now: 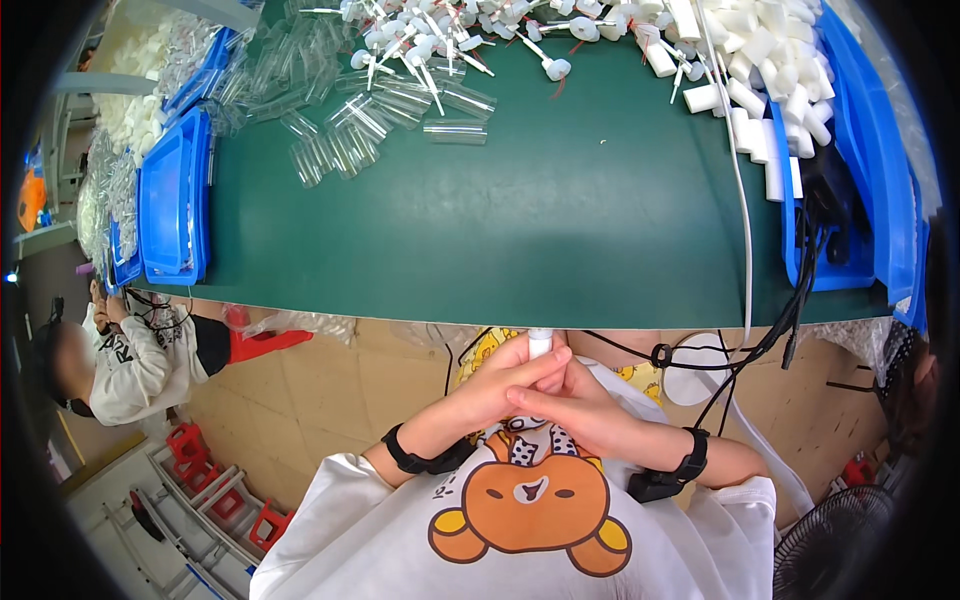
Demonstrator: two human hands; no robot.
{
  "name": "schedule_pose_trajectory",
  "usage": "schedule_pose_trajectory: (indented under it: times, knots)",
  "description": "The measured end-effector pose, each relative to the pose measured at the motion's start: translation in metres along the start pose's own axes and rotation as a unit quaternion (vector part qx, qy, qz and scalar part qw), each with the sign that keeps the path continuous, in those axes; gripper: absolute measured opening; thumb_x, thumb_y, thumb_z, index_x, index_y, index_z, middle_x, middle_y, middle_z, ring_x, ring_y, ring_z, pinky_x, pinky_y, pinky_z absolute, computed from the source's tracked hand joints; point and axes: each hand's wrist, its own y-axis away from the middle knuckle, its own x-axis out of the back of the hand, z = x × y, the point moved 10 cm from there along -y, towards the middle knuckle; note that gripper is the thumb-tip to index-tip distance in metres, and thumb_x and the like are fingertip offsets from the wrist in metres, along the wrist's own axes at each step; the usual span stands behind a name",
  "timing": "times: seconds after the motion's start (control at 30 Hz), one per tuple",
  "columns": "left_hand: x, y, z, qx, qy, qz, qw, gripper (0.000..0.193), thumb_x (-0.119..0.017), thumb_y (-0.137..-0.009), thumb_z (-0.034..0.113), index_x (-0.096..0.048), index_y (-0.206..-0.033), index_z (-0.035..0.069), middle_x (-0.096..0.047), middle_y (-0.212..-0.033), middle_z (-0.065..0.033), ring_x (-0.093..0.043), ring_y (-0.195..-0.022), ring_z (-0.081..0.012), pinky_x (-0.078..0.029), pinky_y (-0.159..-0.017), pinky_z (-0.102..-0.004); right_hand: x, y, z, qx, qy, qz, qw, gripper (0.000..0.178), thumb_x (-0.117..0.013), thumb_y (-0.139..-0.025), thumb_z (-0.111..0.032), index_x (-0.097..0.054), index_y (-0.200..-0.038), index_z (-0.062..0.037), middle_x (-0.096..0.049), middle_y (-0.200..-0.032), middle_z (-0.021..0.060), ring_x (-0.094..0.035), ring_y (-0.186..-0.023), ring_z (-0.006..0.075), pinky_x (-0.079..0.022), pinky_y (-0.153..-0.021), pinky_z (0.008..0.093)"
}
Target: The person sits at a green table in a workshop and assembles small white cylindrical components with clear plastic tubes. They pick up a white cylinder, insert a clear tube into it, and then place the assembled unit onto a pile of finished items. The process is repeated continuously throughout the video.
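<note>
My left hand and my right hand are clasped together just off the table's front edge, in front of my shirt. The end of a white cylinder sticks up between them, and the fingers of both hands close round it. Its lower part is hidden inside the hands. Both thumbs lie on the near side, pointing inward. Beyond the hands is the green table.
Clear tubes lie at the far left, beside a pile of white stemmed pieces. White cylinders heap at the far right. A blue tray stands left. Black cables hang right. Another person is at left.
</note>
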Motion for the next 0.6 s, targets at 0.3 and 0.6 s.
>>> schedule_pose_trajectory:
  times: [0.3, 0.6]
  knots:
    - [0.006, -0.002, -0.002, -0.031, -0.012, 0.108, 0.994, 0.022, -0.05, -0.093, 0.023, -0.043, -0.077, 0.01, -0.04, -0.063, 0.0064, -0.033, -0.056, -0.003, -0.028, -0.05, -0.0197, 0.008, -0.006, -0.016, 0.041, 0.028, 0.034, 0.998, 0.05, -0.072, -0.077, -0.022, -0.043, -0.109, 0.0036, -0.052, -0.102, 0.0106, -0.054, -0.094, 0.013, -0.047, -0.079, 0.0269]
    - [-0.002, -0.001, -0.004, -0.037, 0.066, 0.137, 0.988, 0.017, -0.048, -0.094, 0.021, -0.046, -0.082, 0.009, -0.041, -0.07, 0.0064, -0.035, -0.062, -0.0023, -0.029, -0.052, -0.0187, 0.01, 0.0, -0.022, -0.044, 0.072, 0.01, 0.996, 0.052, -0.07, -0.078, -0.021, -0.041, -0.114, 0.003, -0.051, -0.109, 0.0089, -0.051, -0.101, 0.0134, -0.043, -0.086, 0.0294]
